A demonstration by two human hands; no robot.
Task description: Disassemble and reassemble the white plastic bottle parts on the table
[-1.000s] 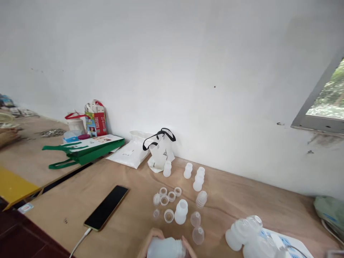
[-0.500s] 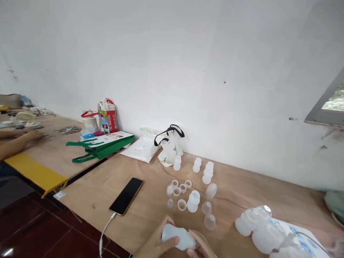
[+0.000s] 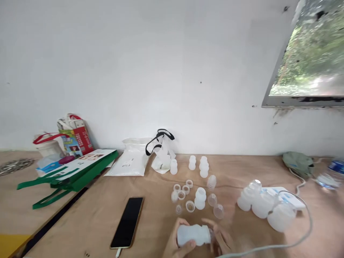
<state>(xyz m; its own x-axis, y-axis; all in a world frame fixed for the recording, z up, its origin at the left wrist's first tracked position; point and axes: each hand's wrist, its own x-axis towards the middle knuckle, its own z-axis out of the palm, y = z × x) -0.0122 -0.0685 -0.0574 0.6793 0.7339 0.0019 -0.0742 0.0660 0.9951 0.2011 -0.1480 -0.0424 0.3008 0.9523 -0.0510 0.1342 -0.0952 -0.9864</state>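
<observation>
Near the front edge of the table, my left hand (image 3: 178, 243) wraps round a translucent white baby bottle (image 3: 192, 234), which lies on its side with its top end toward the right. My right hand (image 3: 221, 238) is at that top end, its fingers closed about a clear part (image 3: 211, 235) there; the fingers are slightly blurred. Just beyond stand a white bottle body (image 3: 200, 198), screw rings such as one loose ring (image 3: 190, 206), and clear domed caps such as the nearest cap (image 3: 218, 211).
Several finished-looking bottles (image 3: 281, 216) stand at right by a white box (image 3: 291, 197) and a grey cable (image 3: 309, 229). A phone (image 3: 127, 222) lies at left. White packets (image 3: 131, 159), a handled bag (image 3: 161, 159) and a green bag (image 3: 80, 179) are along the wall.
The view has swung to the right, bringing more of the window in and taking the other person's arm out of sight. My right hand's fingers have lifted and spread somewhat at the bottle's top.
</observation>
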